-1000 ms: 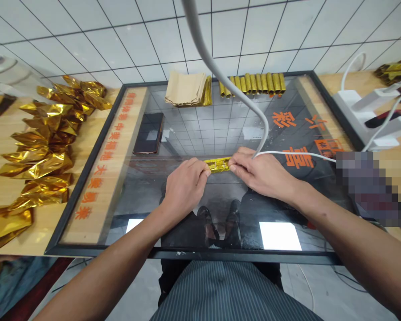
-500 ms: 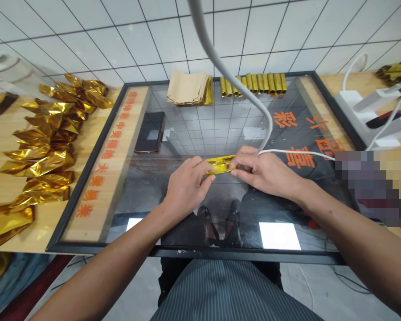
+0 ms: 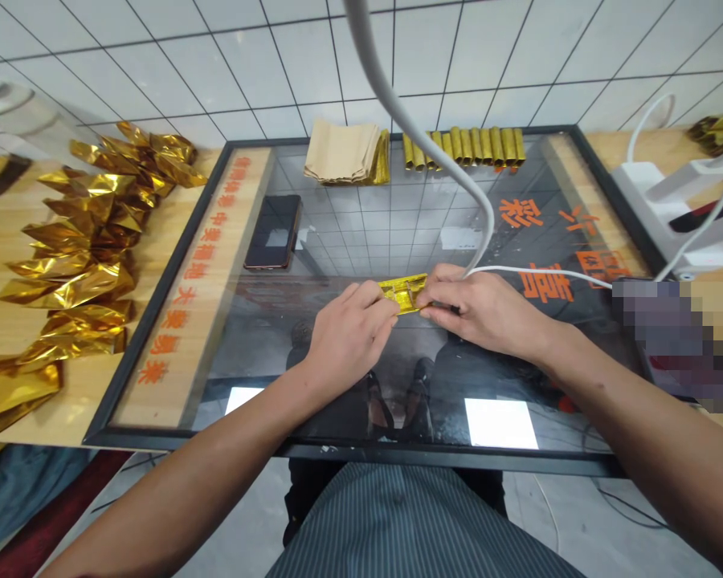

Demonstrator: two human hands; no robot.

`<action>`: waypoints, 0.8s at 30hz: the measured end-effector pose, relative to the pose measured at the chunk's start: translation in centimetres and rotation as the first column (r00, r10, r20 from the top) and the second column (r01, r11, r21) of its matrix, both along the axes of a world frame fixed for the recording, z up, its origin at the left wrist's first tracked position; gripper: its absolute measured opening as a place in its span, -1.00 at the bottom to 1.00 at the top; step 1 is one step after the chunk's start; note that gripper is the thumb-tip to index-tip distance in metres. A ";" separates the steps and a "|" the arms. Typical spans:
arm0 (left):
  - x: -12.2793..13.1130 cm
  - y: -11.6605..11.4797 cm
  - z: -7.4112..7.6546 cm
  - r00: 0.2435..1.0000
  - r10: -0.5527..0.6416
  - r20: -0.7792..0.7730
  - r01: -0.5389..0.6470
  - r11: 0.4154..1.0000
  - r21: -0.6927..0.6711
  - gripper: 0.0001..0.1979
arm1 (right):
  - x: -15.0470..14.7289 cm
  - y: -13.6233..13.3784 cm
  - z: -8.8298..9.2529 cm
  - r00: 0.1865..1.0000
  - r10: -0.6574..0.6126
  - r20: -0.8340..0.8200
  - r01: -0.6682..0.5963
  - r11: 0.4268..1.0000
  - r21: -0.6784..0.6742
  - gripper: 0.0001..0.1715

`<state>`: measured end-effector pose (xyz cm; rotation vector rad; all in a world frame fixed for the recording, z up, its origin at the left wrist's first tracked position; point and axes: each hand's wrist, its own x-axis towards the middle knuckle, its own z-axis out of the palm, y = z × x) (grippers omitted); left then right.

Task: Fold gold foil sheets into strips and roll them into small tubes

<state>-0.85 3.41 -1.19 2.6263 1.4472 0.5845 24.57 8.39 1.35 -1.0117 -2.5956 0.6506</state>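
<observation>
A small piece of gold foil paper (image 3: 405, 294), partly folded with raised long edges, is held just over the dark glass tabletop (image 3: 337, 345). My left hand (image 3: 354, 327) pinches its left end between thumb and fingers. At its right end my right hand (image 3: 473, 305) grips it, thumb below and fingers curled above. The fingers hide both ends of the paper. Toward the back of the glass stands a row of rolled gold paper tubes (image 3: 475, 147), and left of them lies a stack of brown-backed paper sheets (image 3: 341, 152) with gold sheets at its side.
Folded shiny gold paper shapes (image 3: 84, 241) are heaped on the wooden table at left. A phone (image 3: 272, 231) lies on the glass. A thick white cable (image 3: 422, 144) hangs across the middle, close to my right hand. White power strips (image 3: 668, 193) stand at right.
The gold paper has opened wider, showing more of its inner face. My left hand has shifted slightly right, its fingers now curled further over the left end. The view has tilted a little.
</observation>
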 end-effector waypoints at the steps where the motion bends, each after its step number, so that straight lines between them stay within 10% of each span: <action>1: 0.0 0.0 0.0 1.000 0.007 0.008 -0.007 1.000 -0.011 -0.83 | -0.1 0.0 0.0 1.000 -0.006 0.012 0.007 1.000 -0.002 -0.74; 24: 1.9 -0.1 1.0 0.973 0.229 -0.009 -0.226 0.954 -0.198 -0.80 | -1.4 -1.0 -0.7 0.973 -0.220 0.074 0.217 0.975 0.049 -0.76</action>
